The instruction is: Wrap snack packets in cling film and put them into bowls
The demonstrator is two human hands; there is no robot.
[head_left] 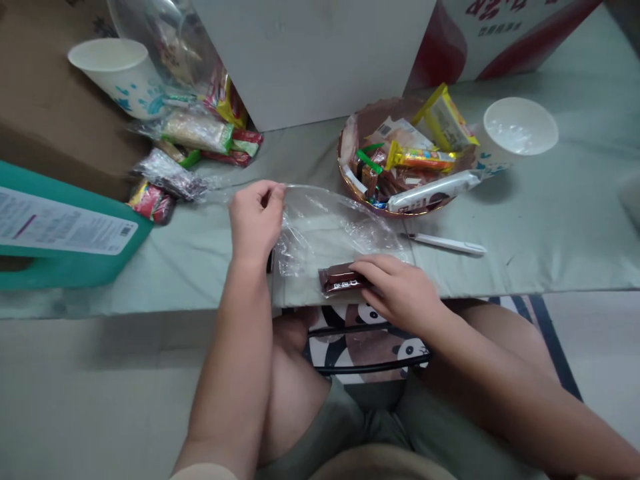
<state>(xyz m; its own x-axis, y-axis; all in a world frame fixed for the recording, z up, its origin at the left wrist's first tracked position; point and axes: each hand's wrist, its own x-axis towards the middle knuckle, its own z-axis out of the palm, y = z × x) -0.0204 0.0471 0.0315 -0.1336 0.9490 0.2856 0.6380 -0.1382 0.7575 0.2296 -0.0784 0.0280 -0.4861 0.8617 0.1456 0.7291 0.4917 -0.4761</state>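
A clear plastic bag (320, 233) lies spread over the front of the cloth-covered table. My left hand (257, 217) pinches its upper left edge between thumb and fingers. On the right, my right hand (400, 290) grips a small snack in a dark brown wrapper (339, 279) by its right end, over the bag's lower part near the table edge. Whether the snack is inside the bag or on top of it, I cannot tell. Beyond the bag stands a round basket (345, 177) filled with wrapped snacks, a yellow packet (445, 120) leaning on its rim.
A white pen-like tool (447, 244) lies right of the bag. Paper cups (520, 127) stand right of the basket and at far left. Wrapped snacks (197, 130) are heaped at left, beside a teal box (75, 260). A large white box (320, 60) stands at the back.
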